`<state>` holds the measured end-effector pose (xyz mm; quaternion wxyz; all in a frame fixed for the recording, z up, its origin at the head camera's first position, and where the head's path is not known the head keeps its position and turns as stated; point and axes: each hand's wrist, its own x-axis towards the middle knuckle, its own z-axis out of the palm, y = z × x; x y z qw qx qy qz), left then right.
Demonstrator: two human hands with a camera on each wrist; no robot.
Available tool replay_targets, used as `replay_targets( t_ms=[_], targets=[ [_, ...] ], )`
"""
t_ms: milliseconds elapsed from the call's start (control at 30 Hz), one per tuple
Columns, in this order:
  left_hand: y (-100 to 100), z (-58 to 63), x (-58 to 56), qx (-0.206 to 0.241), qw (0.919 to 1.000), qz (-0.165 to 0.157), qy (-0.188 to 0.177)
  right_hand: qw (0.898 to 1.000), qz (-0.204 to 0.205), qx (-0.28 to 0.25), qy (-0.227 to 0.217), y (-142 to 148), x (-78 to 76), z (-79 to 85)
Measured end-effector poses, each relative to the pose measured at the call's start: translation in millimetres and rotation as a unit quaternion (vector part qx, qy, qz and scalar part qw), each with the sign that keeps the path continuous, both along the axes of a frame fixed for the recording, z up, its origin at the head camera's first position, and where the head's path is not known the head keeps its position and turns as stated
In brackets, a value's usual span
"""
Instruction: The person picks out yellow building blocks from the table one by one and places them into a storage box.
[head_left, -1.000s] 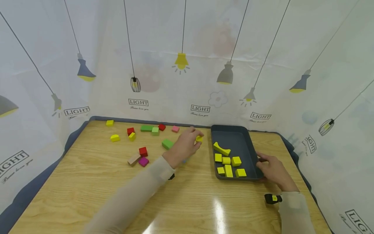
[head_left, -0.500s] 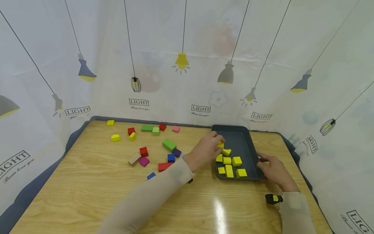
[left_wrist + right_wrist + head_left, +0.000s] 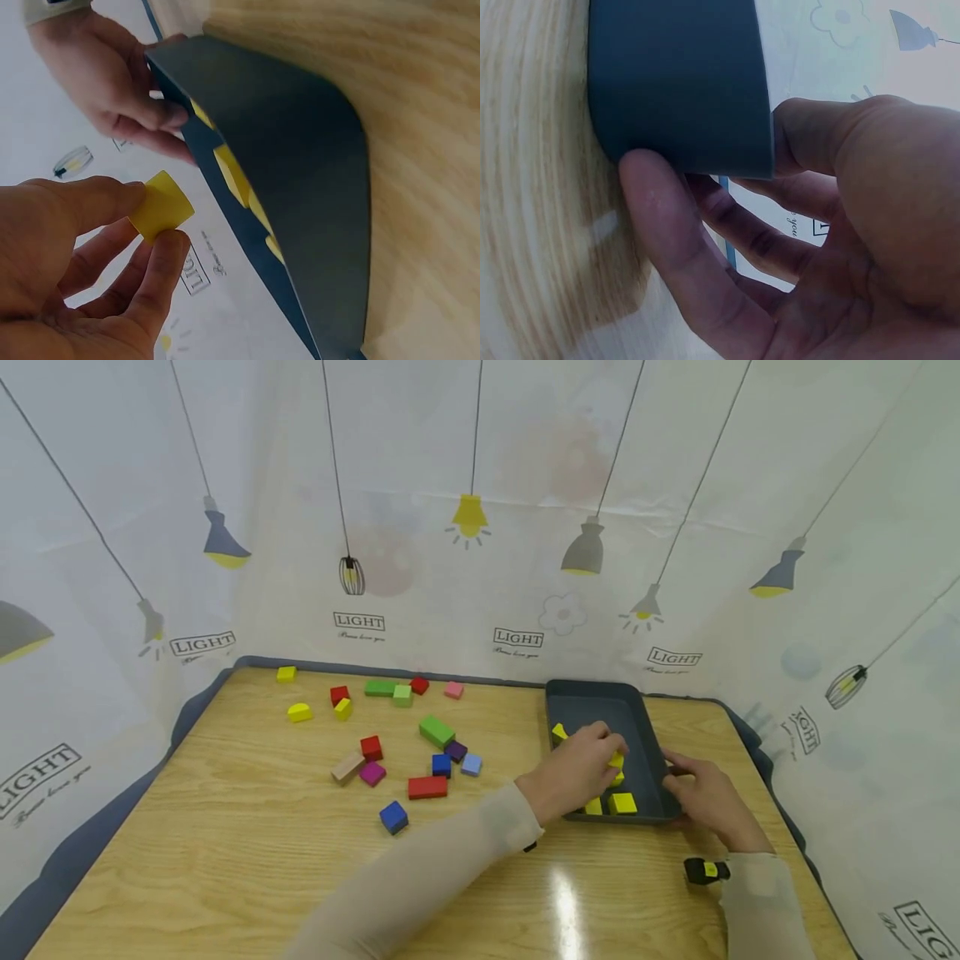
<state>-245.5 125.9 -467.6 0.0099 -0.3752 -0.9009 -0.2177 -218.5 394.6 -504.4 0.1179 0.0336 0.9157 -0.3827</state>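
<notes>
Two hands in play: left hand (image 3: 573,768) over the tray (image 3: 597,708), right hand (image 3: 708,793) at the tray's right side.
Left grip: thumb and fingertips pinching a small yellow block (image 3: 163,208) with a curved face; other fingers loosely bent.
Held block position: in the air above the tray, apart from the rim in the left wrist view.
Right grip: thumb and fingers clamped round the tray's right wall, near the near corner.
Tray: dark grey, flat on the counter (image 3: 300,877), long side running away from the person.
Tray load: several yellow blocks (image 3: 622,803) toward the near end, partly hidden by the left hand; can't count them.
Yellow on counter, far left: one rectangular block (image 3: 287,674), a half-round block (image 3: 299,712), a tilted cube (image 3: 342,709) right by a red cube (image 3: 340,695).
Far row: green bar (image 3: 380,688), light green cube (image 3: 402,696), pink block (image 3: 453,690).
Mid counter: natural wood block (image 3: 348,767) beside a magenta block (image 3: 372,773); green brick (image 3: 437,732) near a dark purple block (image 3: 455,751).
Nearer: red brick (image 3: 427,787), blue cube (image 3: 393,817).
Backdrop: white sheet (image 3: 427,435) printed with hanging lamps.
</notes>
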Motion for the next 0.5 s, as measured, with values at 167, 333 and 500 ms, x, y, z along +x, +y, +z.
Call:
replay_targets(
  t_ms=[167,333,500],
  targets=[
    [16.9,-4.1,9.2,-0.001,0.9996,-0.027,0.008,1.000,0.006,-0.001,0.003,1.3,1.3,0.1],
    [32.9,-8.7,19.3,-0.017,0.9990,-0.041,0.013,1.000,0.015,-0.002,0.007,1.7,2.8,0.9],
    [47.6,-15.1,24.0,-0.040,0.9975,-0.046,0.036,1.000,0.019,0.001,0.009,3.2,2.0,-0.2]
  ],
)
